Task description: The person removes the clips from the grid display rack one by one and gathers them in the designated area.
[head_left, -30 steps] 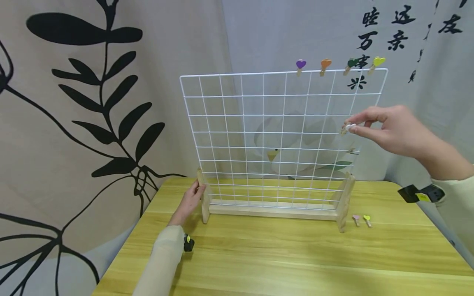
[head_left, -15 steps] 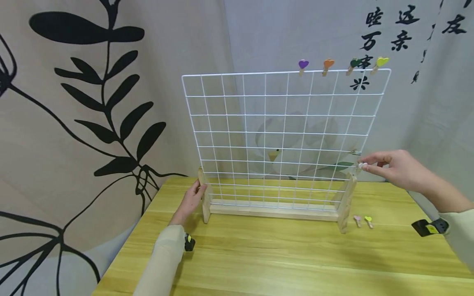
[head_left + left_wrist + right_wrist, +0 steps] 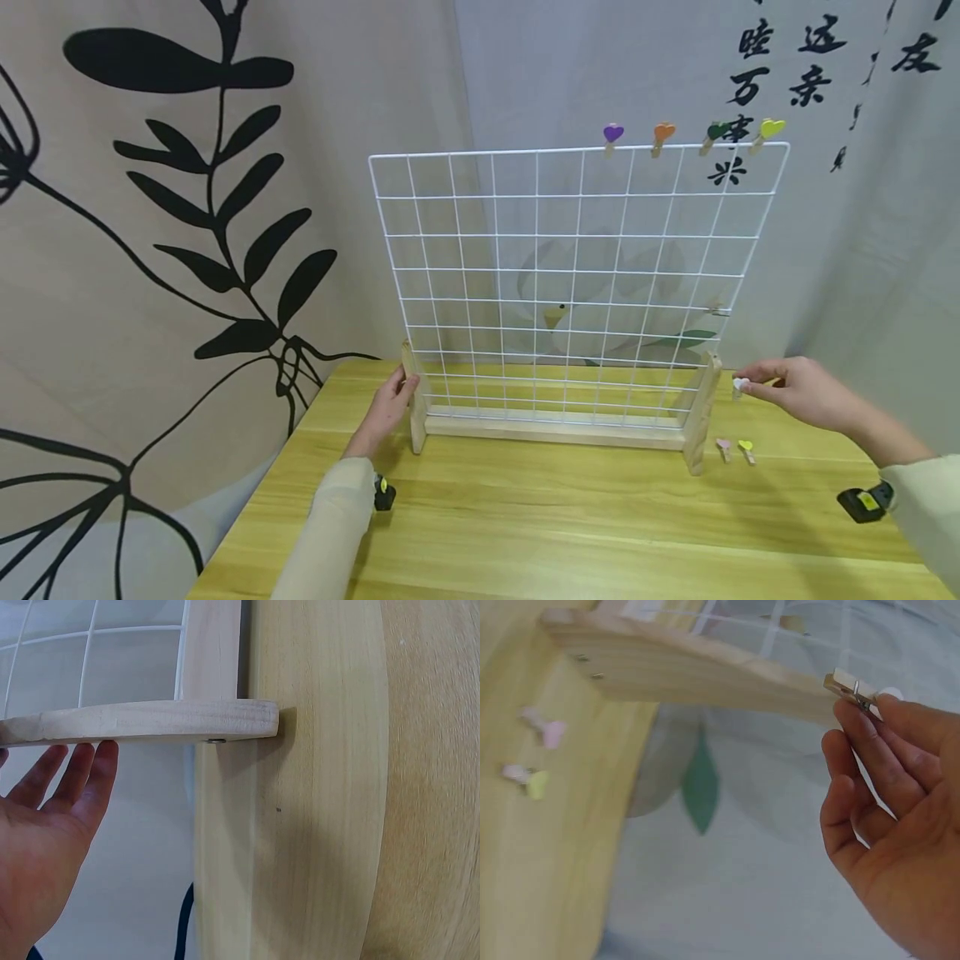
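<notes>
Curtain (image 3: 405, 92) hangs behind the grid (image 3: 575, 272) on the wooden table (image 3: 540, 533).

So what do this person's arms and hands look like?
The left hand and right hand wear no gloves. The left sleeve and right sleeve are long and pale cream. Each wrist carries a small, boxy black device with a yellow patch.

The right hand (image 3: 810, 394) pinches a white heart clip (image 3: 741, 385) beside the wire rack (image 3: 535, 302), whose left leg (image 3: 416, 417) the left hand (image 3: 386, 408) touches. 4 clips (image 3: 663, 132), purple, orange, green and yellow, sit on its top edge (image 3: 483, 152); 2 clips (image 3: 723, 447) lie on the table (image 3: 570, 525).
</notes>
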Motion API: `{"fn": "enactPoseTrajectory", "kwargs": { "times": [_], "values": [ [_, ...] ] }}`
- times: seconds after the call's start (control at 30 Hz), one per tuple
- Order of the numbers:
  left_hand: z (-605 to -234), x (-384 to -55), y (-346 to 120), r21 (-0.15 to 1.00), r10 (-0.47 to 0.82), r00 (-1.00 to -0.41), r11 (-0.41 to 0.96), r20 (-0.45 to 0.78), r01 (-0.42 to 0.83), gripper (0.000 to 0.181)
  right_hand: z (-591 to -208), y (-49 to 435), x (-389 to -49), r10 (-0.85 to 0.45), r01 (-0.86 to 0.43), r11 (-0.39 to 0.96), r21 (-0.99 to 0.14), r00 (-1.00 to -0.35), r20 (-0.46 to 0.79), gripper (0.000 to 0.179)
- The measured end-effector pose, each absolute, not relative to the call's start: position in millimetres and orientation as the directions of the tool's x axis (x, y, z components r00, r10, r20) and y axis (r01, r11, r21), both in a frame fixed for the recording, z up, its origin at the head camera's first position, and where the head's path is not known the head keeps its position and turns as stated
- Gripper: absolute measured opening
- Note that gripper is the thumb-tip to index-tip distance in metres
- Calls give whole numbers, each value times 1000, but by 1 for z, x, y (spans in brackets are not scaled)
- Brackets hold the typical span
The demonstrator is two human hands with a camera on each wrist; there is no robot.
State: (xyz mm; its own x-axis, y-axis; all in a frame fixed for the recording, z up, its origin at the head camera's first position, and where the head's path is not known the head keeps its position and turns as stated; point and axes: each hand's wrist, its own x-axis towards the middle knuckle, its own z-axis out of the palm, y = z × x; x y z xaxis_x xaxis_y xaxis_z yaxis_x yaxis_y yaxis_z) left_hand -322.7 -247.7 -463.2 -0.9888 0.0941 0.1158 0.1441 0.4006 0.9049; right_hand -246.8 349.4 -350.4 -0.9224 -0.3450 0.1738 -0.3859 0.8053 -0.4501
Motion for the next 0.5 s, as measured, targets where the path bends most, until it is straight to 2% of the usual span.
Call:
{"fn": "enactPoseTrajectory", "kwargs": {
  "times": [0.27, 0.5],
  "values": [
    [-451, -315, -243, 906, 95, -991, 405, 92, 123, 60, -395, 370, -253, -315, -326, 799, -505, -943, 109, 25],
    [-462, -321, -246, 903, 80, -991, 410, 103, 127, 62, -433, 397, -254, -265, -212, 777, -593, -964, -2, 35]
  ]
}}
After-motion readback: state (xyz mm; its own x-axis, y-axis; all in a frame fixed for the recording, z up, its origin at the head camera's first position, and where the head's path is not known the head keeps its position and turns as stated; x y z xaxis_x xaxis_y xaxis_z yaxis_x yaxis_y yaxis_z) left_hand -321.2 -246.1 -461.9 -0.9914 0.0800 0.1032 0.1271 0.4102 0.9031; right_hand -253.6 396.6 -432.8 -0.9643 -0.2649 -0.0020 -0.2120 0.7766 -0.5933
